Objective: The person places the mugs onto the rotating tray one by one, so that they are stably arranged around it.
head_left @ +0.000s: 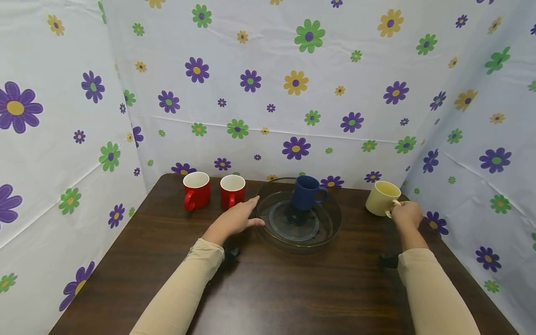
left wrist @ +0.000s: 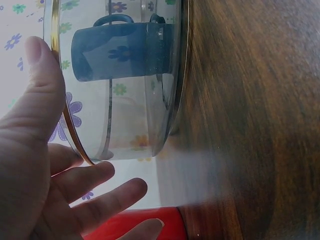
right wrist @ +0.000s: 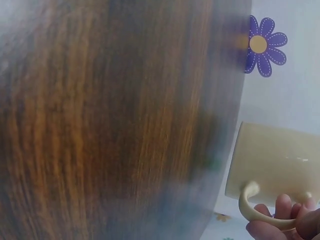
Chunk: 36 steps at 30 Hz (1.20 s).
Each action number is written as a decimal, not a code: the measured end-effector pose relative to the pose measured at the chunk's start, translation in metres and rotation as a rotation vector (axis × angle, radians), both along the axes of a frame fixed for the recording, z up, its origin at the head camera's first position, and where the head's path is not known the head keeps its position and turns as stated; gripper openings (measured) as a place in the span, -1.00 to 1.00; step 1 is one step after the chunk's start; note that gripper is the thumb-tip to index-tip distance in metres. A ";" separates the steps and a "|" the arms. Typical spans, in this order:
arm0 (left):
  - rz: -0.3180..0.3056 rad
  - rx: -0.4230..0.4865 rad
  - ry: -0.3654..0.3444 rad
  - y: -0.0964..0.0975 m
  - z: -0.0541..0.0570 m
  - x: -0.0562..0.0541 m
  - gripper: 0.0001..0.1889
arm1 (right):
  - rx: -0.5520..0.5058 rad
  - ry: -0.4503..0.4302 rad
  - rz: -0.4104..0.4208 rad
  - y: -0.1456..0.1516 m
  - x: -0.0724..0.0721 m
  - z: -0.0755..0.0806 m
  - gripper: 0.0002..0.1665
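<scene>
**Gripping a yellow mug point(head_left: 378, 203) at right, with a glass bowl point(head_left: 313, 229) in between**

Shows, starting at middle left of the frame, a first red mug point(head_left: 201, 195) on the brown table point(head_left: 293, 288), then a second red mug point(head_left: 238, 194) just to the right, both upright with handles toward the near side. Continues, left of centre, with the left hand point(head_left: 236, 217): open, with fingers loosely spread and thumb beside the left rim of the bowl. Cannot tell, even from the left wrist view, a firm touch from a mere brush.

Sets the bowl at the centre of the frame, between the two hands but far nearer the left. Includes a blue mug point(head_left: 304, 194) inside, upright, with handle to the right.

Ends at middle right with the yellow mug, near the table's far right corner and well apart from the bowl. Has the right hand point(head_left: 408, 214) just right of the mug, with fingers curled round the handle. Puts the mug's long axis close to upright, mouth up, with a slight lean. Appears, by the right wrist view, to show a base just clear of the table. Hinges, in all likelihood, on the sideways gap between mug and bowl: leftward from the right hand, with the left hand at the opposite rim.
</scene>
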<state>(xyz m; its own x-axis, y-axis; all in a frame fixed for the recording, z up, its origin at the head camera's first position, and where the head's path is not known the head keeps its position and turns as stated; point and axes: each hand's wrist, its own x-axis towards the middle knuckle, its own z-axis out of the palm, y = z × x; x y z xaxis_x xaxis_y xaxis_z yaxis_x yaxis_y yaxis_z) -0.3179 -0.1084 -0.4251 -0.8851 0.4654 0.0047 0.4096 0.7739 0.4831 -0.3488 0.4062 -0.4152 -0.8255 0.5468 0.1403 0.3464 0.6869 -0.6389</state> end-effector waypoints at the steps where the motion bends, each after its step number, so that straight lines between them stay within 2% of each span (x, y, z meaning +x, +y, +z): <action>1: -0.002 -0.001 0.001 0.001 0.000 0.000 -0.04 | 0.001 0.000 0.000 0.001 0.001 0.000 -0.60; 13: -0.004 -0.002 0.008 0.001 0.000 -0.002 -0.03 | 0.021 0.007 0.044 -0.002 0.004 0.013 -0.61; 25: -0.005 0.000 0.000 0.000 0.001 0.002 -0.02 | -0.029 0.026 0.040 -0.006 0.008 0.008 -0.62; 36: 0.002 0.005 -0.005 0.000 0.000 0.002 -0.03 | 0.010 0.043 0.072 -0.012 0.009 0.016 -0.64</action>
<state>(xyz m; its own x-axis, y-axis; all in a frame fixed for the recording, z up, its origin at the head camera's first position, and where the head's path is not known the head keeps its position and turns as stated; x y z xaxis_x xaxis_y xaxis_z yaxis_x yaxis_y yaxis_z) -0.3156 -0.1085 -0.4250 -0.8861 0.4635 0.0027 0.4054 0.7723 0.4890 -0.3396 0.3941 -0.3992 -0.8555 0.4848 0.1816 0.2682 0.7151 -0.6456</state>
